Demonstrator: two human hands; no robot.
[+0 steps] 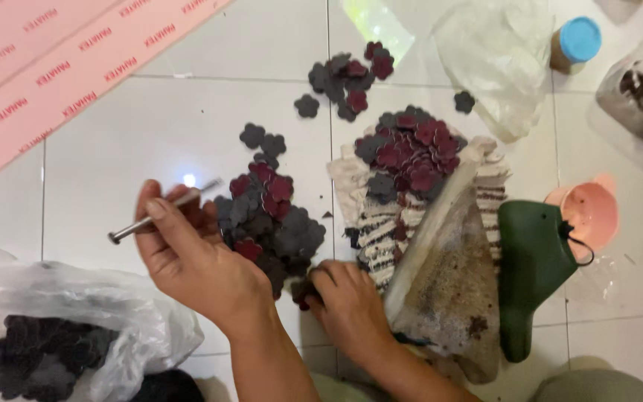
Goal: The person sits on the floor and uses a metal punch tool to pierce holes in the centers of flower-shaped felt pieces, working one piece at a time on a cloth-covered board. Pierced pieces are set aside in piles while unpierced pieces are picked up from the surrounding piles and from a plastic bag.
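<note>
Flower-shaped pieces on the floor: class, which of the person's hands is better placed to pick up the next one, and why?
Probably the right hand: its fingers already pinch at the edge of the pile of flower-shaped pieces. The left hand is occupied, gripping a metal rod.

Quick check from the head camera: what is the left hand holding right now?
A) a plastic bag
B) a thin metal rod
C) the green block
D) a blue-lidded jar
B: the left hand grips a thin metal rod above the white tile floor, beside the pile of flower-shaped cutouts.
</note>
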